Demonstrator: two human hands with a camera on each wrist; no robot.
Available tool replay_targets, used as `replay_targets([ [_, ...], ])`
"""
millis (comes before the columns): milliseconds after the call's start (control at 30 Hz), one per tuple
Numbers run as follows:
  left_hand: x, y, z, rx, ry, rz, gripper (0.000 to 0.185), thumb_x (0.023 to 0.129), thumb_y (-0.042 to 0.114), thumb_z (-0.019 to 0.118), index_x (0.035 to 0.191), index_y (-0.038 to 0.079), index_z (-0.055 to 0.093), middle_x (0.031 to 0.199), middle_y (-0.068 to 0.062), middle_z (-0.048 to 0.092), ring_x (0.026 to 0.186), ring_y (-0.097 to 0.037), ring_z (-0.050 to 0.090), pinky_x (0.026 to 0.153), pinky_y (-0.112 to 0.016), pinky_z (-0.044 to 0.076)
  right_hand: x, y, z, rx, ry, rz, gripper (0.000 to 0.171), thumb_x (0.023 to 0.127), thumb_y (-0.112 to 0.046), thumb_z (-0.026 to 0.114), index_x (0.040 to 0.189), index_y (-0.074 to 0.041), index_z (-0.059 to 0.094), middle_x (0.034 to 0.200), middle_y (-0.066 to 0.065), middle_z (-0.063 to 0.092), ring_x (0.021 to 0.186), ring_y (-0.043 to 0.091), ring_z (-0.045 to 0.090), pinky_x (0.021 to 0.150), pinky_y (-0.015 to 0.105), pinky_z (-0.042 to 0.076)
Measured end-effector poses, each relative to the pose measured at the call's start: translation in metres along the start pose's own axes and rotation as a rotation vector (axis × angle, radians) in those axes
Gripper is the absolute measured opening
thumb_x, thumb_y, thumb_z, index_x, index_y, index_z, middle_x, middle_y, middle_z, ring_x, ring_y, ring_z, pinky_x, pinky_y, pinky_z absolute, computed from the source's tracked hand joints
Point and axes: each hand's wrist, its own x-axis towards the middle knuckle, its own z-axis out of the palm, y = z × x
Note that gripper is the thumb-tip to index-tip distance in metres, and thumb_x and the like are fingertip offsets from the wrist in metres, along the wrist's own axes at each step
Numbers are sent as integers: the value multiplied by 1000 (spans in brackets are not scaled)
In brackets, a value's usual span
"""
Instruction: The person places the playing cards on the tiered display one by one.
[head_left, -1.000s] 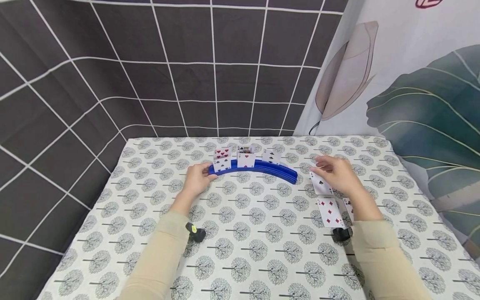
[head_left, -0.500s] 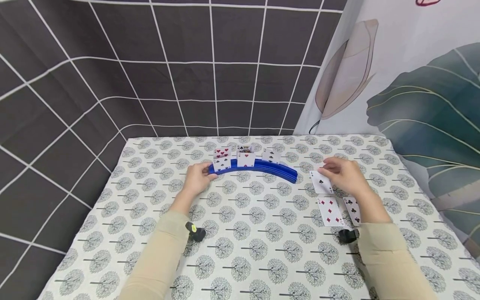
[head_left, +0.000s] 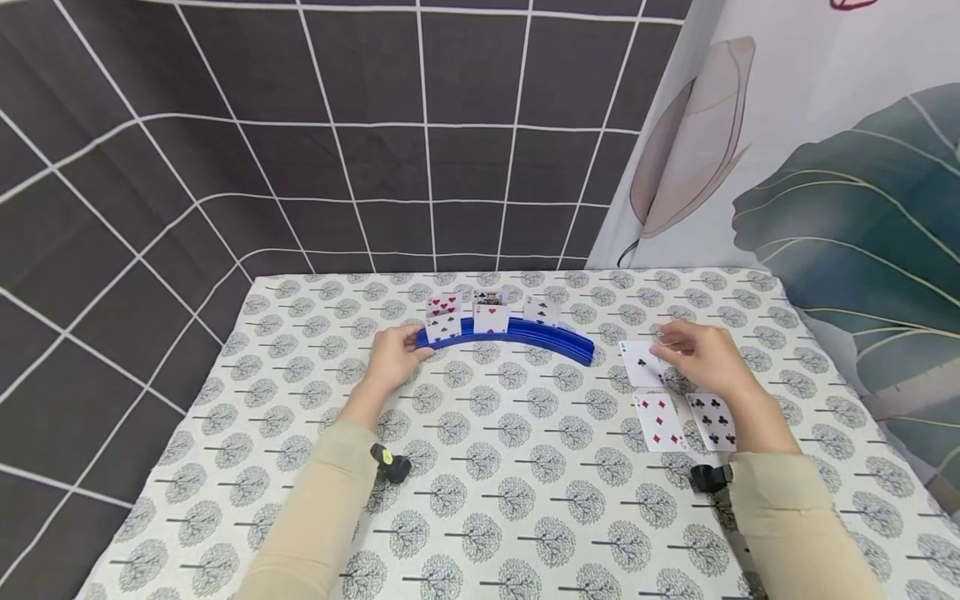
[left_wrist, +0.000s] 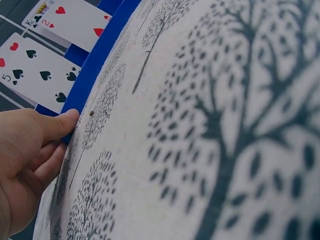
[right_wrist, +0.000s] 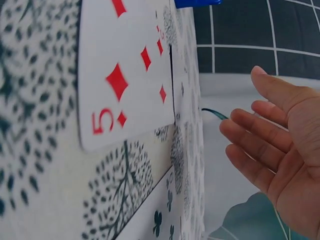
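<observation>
My left hand [head_left: 393,360] pinches the left end of a curved blue card holder [head_left: 540,337], thumb in front. In the left wrist view, a five of spades [left_wrist: 37,75] stands in the holder before a hearts card [left_wrist: 7,55]. Beside it, the two of hearts [left_wrist: 75,22] covers most of a king of clubs [left_wrist: 37,16]. Farther right in the holder leans another clubs card [head_left: 542,311]. My right hand [head_left: 708,357] hovers with loose fingers and no card, its fingertips overlapping the edge of a flat clubs card [head_left: 636,362] in the head view.
Nearer than that flat card lie a five of diamonds [head_left: 660,423] and a six of clubs [head_left: 711,422], side by side. A tree-patterned cloth [head_left: 510,500] covers the table. Behind it hangs a dark gridded curtain [head_left: 375,167], with a leaf-print curtain [head_left: 862,250] at the right.
My right hand has drifted rightward off the flat clubs card, uncovering more of it and the six of clubs. My left hand and the card holder have stayed in place.
</observation>
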Motion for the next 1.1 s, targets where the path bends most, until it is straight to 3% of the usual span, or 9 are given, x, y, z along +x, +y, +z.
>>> replay_targets([
  [667,-1,1,-1,22,5,-10,55,86,9,81,135,-5,60,126,-27,65,113,-37,68,98,-38,58,-19,19,-8,-13,-129,92,53,94,-28,74,129,9,59,117,32,66,100,47,68,86,60,59],
  [1100,0,0,0,26,5,-8,56,86,10,80,136,-4,59,126,-27,65,114,-37,67,99,-38,58,-28,36,-17,-45,-233,147,78,82,-38,85,135,10,54,132,33,59,118,51,57,104,70,41],
])
